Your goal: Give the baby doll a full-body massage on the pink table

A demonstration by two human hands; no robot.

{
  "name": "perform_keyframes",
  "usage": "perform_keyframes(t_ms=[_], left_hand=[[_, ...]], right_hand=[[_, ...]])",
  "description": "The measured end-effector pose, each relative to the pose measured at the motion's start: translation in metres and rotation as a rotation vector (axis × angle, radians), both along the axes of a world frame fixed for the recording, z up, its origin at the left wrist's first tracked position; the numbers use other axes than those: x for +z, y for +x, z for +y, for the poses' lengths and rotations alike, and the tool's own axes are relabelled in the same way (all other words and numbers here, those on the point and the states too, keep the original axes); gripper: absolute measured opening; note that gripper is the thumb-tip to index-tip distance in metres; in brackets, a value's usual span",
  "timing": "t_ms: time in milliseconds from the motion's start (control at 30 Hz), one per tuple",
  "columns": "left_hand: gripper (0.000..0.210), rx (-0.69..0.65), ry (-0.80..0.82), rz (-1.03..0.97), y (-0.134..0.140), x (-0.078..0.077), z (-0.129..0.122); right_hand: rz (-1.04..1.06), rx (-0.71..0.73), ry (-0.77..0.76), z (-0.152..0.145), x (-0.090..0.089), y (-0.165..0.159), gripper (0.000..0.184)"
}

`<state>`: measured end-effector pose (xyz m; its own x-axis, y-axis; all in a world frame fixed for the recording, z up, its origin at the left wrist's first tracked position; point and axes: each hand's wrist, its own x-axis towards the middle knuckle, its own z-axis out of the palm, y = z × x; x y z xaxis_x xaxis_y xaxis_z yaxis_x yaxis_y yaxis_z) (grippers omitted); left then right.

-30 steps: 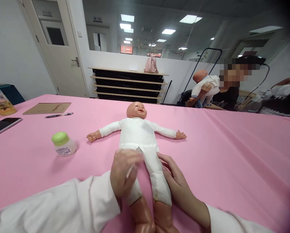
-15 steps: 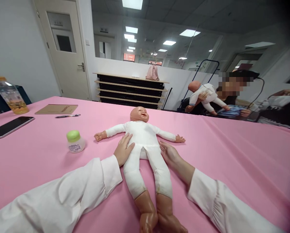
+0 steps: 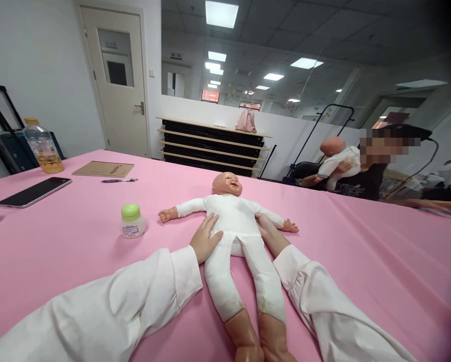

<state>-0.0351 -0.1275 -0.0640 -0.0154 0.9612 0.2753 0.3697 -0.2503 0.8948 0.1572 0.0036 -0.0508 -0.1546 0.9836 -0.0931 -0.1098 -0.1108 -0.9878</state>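
Note:
A baby doll [image 3: 236, 218] with a white cloth body and hard tan head, hands and legs lies on its back, feet towards me. Its arms are spread out and its feet run past the bottom edge of the view. My left hand [image 3: 205, 240] rests flat against the doll's side at the waist, thumb apart from the fingers. On the other side, my right hand [image 3: 271, 235] touches the torso below the doll's arm. Its fingers look stretched out, with the tips partly hidden by the doll. Neither hand wraps around the body.
A pink cloth [image 3: 165, 226] covers the table. Left of the doll stand a green-capped jar [image 3: 132, 221], a phone [image 3: 36, 192], a pen [image 3: 119, 180], a brown notebook [image 3: 103, 170] and a bottle [image 3: 43, 147]. Across the table a person [image 3: 364, 181] holds another doll [image 3: 336, 163].
My right hand has slid up along the doll's side towards its arm. My left hand stays at the waist. The view has shifted left, and the other person has raised their doll closer.

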Motion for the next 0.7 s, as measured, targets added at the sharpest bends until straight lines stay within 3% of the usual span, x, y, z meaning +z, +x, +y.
perform_keyframes(t_ms=[100,200,700], left_hand=[[0.053,-0.003,0.015,0.021,-0.001,0.0,0.0],[0.051,0.01,0.032,0.031,-0.001,0.0,0.0],[0.05,0.017,0.001,0.013,0.0,0.005,-0.003]], right_hand=[[0.108,0.063,-0.192,-0.007,0.003,0.0,0.017],[0.186,0.047,-0.25,-0.012,0.005,-0.001,0.02],[0.127,0.034,-0.139,-0.009,0.001,0.002,0.011]])
